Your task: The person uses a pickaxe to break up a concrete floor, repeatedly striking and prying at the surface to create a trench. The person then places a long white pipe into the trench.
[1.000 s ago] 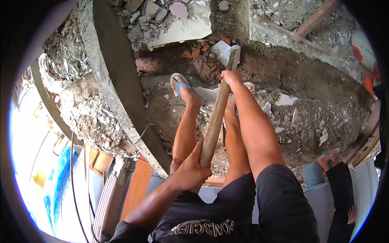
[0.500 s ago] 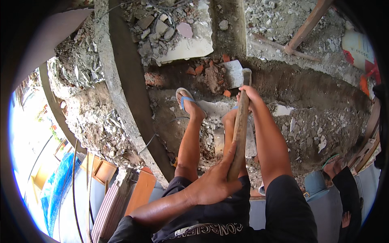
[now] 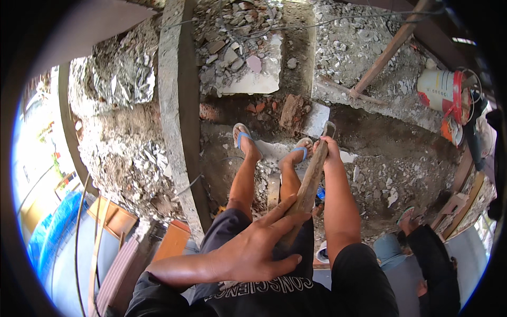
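A hoe with a worn wooden handle (image 3: 311, 177) slants in front of me, its flat pale metal blade (image 3: 317, 118) down in a dirt trench. My right hand (image 3: 330, 150) is closed round the handle just below the blade. Near the handle's lower end, my left hand (image 3: 252, 248) has its fingers stretched and spread, with fingertips against the wood. Against the blade's left side lies a brown clod or broken brick (image 3: 291, 112). My feet in blue-strapped flip-flops stand at the trench's near side.
A concrete beam (image 3: 177, 116) runs along the left. Rubble (image 3: 237, 53) covers the ground beyond the trench. A pickaxe (image 3: 383, 57) lies far right, near a tipped white-and-red bucket (image 3: 441, 90). Another person in dark clothing (image 3: 435, 259) is at the lower right.
The hoe's head has come nearer to me, and the clod beside the blade has shifted. My left hand's fingers have spread from their grip. The view has also moved.
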A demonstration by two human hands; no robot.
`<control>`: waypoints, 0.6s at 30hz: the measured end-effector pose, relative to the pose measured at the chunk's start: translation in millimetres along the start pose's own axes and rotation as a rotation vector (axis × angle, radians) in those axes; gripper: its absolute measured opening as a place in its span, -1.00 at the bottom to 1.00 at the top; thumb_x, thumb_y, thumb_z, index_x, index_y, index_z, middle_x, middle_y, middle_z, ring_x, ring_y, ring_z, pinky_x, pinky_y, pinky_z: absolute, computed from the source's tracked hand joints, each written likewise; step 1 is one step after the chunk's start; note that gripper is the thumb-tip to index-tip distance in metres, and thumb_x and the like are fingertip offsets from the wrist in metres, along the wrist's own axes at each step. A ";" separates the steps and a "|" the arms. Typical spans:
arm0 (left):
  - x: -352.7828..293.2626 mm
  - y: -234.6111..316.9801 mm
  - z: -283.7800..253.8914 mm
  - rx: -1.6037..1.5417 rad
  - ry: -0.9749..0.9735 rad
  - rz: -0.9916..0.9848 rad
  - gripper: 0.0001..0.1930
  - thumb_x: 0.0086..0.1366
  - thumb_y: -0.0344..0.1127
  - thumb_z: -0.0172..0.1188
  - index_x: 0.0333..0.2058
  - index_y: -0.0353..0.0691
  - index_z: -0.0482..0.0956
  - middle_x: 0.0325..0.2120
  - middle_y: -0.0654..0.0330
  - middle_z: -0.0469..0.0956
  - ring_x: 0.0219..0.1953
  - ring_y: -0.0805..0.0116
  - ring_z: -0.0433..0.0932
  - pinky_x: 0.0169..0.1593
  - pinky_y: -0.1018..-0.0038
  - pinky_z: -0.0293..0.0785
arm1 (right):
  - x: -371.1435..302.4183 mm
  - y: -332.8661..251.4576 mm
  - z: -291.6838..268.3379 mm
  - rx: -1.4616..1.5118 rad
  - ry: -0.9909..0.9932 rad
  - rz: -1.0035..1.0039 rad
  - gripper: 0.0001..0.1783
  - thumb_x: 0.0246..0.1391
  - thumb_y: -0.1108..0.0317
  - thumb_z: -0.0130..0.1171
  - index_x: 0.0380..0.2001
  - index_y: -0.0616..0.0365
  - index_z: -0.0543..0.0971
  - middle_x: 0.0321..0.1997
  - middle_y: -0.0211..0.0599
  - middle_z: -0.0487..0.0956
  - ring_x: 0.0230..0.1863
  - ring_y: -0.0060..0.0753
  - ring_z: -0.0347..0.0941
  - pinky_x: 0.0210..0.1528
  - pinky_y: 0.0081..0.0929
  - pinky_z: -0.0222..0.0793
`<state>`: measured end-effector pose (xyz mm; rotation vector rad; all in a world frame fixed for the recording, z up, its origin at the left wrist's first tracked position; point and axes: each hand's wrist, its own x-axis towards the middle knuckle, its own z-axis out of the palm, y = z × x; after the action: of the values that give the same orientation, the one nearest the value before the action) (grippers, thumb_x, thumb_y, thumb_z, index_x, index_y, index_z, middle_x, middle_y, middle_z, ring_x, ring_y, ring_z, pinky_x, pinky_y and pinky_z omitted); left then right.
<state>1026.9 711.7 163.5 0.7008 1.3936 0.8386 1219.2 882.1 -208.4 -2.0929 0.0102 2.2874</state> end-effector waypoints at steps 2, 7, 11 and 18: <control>-18.3 13.1 6.5 -0.043 0.060 0.030 -0.33 0.06 -0.30 0.33 0.15 -0.35 0.33 0.22 -0.37 0.14 0.17 -0.31 0.34 0.16 0.19 0.39 | -23.8 -5.3 5.2 -0.077 0.003 0.002 -0.75 0.14 0.37 0.07 -0.21 0.24 0.28 -0.40 -0.16 0.41 -0.47 -0.27 0.45 -0.41 -0.36 0.53; -69.1 27.5 20.3 -0.121 0.221 0.061 -0.40 0.05 -0.24 0.39 0.07 -0.31 0.45 0.24 -0.28 0.16 0.20 -0.22 0.35 0.17 0.18 0.40 | -62.9 -15.9 44.6 -0.246 0.014 -0.066 -0.75 0.11 0.33 0.09 -0.25 0.19 0.28 -0.46 -0.18 0.45 -0.54 -0.29 0.47 -0.51 -0.37 0.49; -121.8 25.0 44.6 -0.180 0.486 0.096 -0.41 0.03 -0.24 0.41 0.05 -0.28 0.48 0.22 -0.16 0.24 0.13 -0.12 0.43 0.10 0.22 0.45 | -90.5 -7.0 77.4 -0.561 -0.040 -0.065 -0.72 0.07 0.29 0.11 -0.29 0.27 0.33 -0.42 -0.17 0.44 -0.46 -0.29 0.49 -0.44 -0.36 0.55; -230.8 -5.3 108.2 -0.428 0.868 -0.053 -0.55 0.00 -0.28 0.43 -0.11 -0.22 0.52 0.15 -0.01 0.31 0.16 0.12 0.38 0.14 0.30 0.35 | -128.2 78.7 133.2 -0.837 -0.027 -0.027 -0.75 0.03 0.29 0.13 -0.36 0.25 0.38 -0.49 -0.18 0.46 -0.49 -0.19 0.49 -0.38 -0.29 0.56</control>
<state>1137.7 521.9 292.7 -0.0705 1.8800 1.4343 1095.2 804.4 -70.7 -2.3085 -1.1480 2.5667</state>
